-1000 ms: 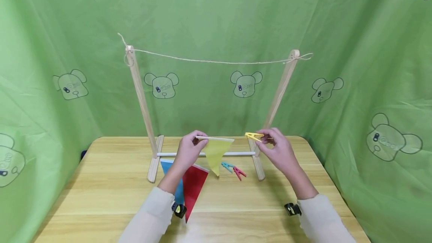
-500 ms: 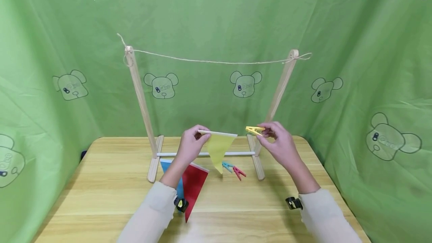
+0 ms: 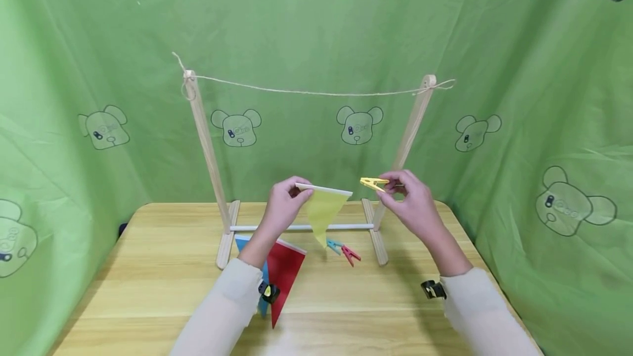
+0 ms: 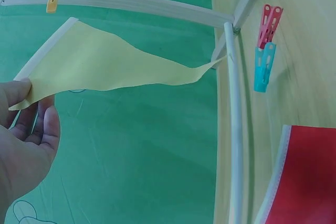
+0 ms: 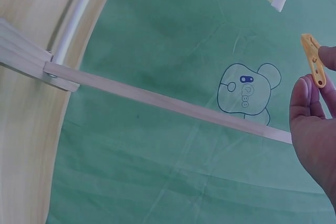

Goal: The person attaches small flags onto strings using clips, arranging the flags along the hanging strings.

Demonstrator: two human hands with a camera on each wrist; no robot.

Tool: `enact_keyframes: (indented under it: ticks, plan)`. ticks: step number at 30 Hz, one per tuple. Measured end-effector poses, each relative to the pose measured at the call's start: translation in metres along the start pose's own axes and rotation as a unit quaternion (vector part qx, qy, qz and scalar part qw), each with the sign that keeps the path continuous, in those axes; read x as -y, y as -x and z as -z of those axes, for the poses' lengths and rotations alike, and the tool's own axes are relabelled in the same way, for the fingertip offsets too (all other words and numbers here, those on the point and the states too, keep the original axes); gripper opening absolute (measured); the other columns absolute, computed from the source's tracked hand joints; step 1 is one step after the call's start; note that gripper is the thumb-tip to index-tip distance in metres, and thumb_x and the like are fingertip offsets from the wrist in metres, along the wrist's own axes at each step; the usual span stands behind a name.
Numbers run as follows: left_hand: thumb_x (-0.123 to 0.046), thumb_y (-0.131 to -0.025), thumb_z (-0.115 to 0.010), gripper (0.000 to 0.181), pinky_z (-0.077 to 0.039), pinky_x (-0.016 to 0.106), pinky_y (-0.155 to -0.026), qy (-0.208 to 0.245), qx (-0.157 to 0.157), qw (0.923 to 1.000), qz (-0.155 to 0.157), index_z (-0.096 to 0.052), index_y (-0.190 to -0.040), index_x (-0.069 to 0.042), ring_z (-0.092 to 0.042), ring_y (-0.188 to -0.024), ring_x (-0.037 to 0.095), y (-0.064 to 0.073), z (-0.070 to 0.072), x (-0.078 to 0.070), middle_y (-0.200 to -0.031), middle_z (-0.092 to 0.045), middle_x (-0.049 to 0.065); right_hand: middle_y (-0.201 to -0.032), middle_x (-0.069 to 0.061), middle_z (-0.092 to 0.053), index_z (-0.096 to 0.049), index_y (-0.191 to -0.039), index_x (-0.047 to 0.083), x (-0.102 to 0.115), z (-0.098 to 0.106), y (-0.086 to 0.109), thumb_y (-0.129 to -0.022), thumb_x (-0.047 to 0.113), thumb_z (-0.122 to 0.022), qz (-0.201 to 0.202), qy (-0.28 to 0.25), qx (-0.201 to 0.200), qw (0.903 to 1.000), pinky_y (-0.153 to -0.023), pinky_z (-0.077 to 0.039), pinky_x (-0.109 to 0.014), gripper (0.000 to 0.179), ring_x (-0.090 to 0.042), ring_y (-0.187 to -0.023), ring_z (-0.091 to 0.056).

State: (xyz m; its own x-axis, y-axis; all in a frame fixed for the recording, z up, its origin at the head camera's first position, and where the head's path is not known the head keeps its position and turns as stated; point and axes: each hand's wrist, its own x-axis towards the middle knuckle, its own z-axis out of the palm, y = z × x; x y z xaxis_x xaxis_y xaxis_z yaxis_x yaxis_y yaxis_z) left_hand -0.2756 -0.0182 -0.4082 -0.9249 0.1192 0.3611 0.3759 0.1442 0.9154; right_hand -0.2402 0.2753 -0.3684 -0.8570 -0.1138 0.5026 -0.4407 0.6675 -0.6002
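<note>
My left hand (image 3: 286, 205) pinches the white-edged top corner of a yellow triangular pennant (image 3: 325, 207); its tip hangs down in front of the stand's white crossbar. In the left wrist view the pennant (image 4: 100, 59) is held between thumb and fingers, its far part curling. To the right, my right hand (image 3: 407, 199) pinches a yellow clothespin (image 3: 373, 183) between thumb and fingers, its nose pointing left toward the pennant's free corner, with a gap between them. The clothespin (image 5: 313, 60) also shows in the right wrist view. Above both hands a string (image 3: 306, 92) spans two wooden posts.
A red pennant (image 3: 286, 268) overlaps a blue pennant (image 3: 242, 242) on the wooden table (image 3: 148, 290), partly under the left forearm. A blue clothespin (image 3: 334, 245) and a red clothespin (image 3: 351, 255) lie behind them. Posts (image 3: 207, 147) stand left and right, joined by the crossbar (image 3: 348, 226).
Both hands have risen, the left with the yellow pennant also shifting slightly right, the right with the yellow clothespin. The pennants and clothespins on the table stay put.
</note>
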Motion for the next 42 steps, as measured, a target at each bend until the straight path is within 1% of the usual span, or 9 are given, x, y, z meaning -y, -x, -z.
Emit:
enact_keyframes:
  ticks: [5,6,12,15,22,27,31,36,42]
  plan:
    - [-0.006,-0.094,-0.074,0.011,-0.051,0.021,-0.067,0.007,-0.002,1.0,0.006,-0.075,-0.104,-0.003,-0.057,-0.079,0.016,-0.004,-0.003,-0.004,-0.095,-0.071,0.012,-0.109,-0.013,-0.064,-0.066,-0.12,0.001,0.005,0.005,-0.004,-0.089,0.001,-0.077,0.002,0.002,0.004,1.0,-0.09,-0.06,-0.03,0.033,-0.02,-0.095,-0.062]
    - [-0.006,-0.094,-0.074,0.011,-0.051,0.02,-0.067,0.008,-0.002,0.9999,0.008,-0.075,-0.105,-0.003,-0.056,-0.079,0.015,-0.004,-0.003,-0.005,-0.095,-0.071,0.012,-0.109,-0.013,-0.064,-0.066,-0.12,0.001,0.005,0.006,-0.005,-0.088,0.0,-0.077,0.003,0.001,0.004,1.0,-0.089,-0.06,-0.029,0.033,-0.02,-0.094,-0.063]
    - [-0.008,-0.094,-0.074,0.012,-0.046,0.021,-0.06,0.001,0.0,1.0,0.009,-0.075,-0.106,-0.004,-0.053,-0.073,0.015,-0.01,-0.006,-0.01,-0.087,-0.067,0.009,-0.109,-0.016,-0.063,-0.066,-0.119,-0.001,0.009,0.011,-0.01,-0.087,-0.006,-0.076,0.015,-0.008,-0.006,0.9998,-0.087,-0.055,-0.012,0.034,-0.022,-0.093,-0.064]
    - [-0.009,-0.095,-0.074,0.012,-0.044,0.021,-0.059,0.003,0.001,1.0,0.009,-0.074,-0.106,-0.004,-0.052,-0.071,0.015,-0.013,-0.009,-0.014,-0.085,-0.065,0.008,-0.11,-0.017,-0.063,-0.066,-0.12,-0.002,0.012,0.014,-0.014,-0.087,-0.005,-0.076,0.016,-0.012,-0.009,0.9998,-0.087,-0.052,-0.008,0.035,-0.021,-0.094,-0.063]
    - [-0.008,-0.095,-0.073,0.013,-0.048,0.02,-0.063,0.012,0.0,0.9999,0.003,-0.073,-0.107,-0.003,-0.053,-0.075,0.014,-0.02,-0.015,-0.023,-0.092,-0.067,0.013,-0.111,-0.017,-0.063,-0.064,-0.121,-0.004,0.018,0.026,-0.02,-0.088,-0.003,-0.077,0.024,-0.021,-0.014,0.9994,-0.089,-0.052,-0.009,0.036,-0.02,-0.097,-0.061]
    - [-0.008,-0.095,-0.072,0.014,-0.049,0.021,-0.064,0.016,0.0,0.9998,0.012,-0.072,-0.108,-0.002,-0.054,-0.077,0.015,-0.023,-0.018,-0.026,-0.096,-0.067,0.018,-0.111,-0.016,-0.063,-0.064,-0.122,-0.004,0.021,0.032,-0.025,-0.088,-0.002,-0.077,0.026,-0.019,-0.018,0.9993,-0.089,-0.051,-0.007,0.036,-0.02,-0.098,-0.061]
    - [-0.008,-0.096,-0.072,0.013,-0.049,0.02,-0.064,0.02,-0.003,0.9997,0.014,-0.073,-0.108,-0.003,-0.054,-0.077,0.015,-0.026,-0.02,-0.028,-0.094,-0.067,0.015,-0.111,-0.014,-0.063,-0.064,-0.122,-0.004,0.021,0.036,-0.028,-0.088,-0.004,-0.076,0.025,-0.013,-0.023,0.9993,-0.09,-0.052,-0.009,0.036,-0.016,-0.097,-0.06]
    - [-0.007,-0.096,-0.072,0.013,-0.051,0.02,-0.067,0.034,-0.007,0.9994,0.003,-0.072,-0.107,0.0,-0.056,-0.079,0.014,-0.032,-0.022,-0.034,-0.095,-0.067,0.012,-0.111,-0.013,-0.064,-0.065,-0.121,-0.004,0.025,0.043,-0.034,-0.087,-0.005,-0.076,0.032,-0.006,-0.028,0.9991,-0.09,-0.052,-0.009,0.036,-0.009,-0.096,-0.06]
    - [-0.006,-0.096,-0.072,0.013,-0.049,0.019,-0.062,0.04,-0.01,0.9991,-0.011,-0.072,-0.107,-0.001,-0.054,-0.075,0.013,-0.036,-0.023,-0.043,-0.09,-0.066,0.01,-0.112,-0.014,-0.063,-0.065,-0.122,-0.004,0.032,0.05,-0.042,-0.087,-0.006,-0.076,0.048,-0.008,-0.036,0.9982,-0.09,-0.052,-0.008,0.036,-0.008,-0.096,-0.059]
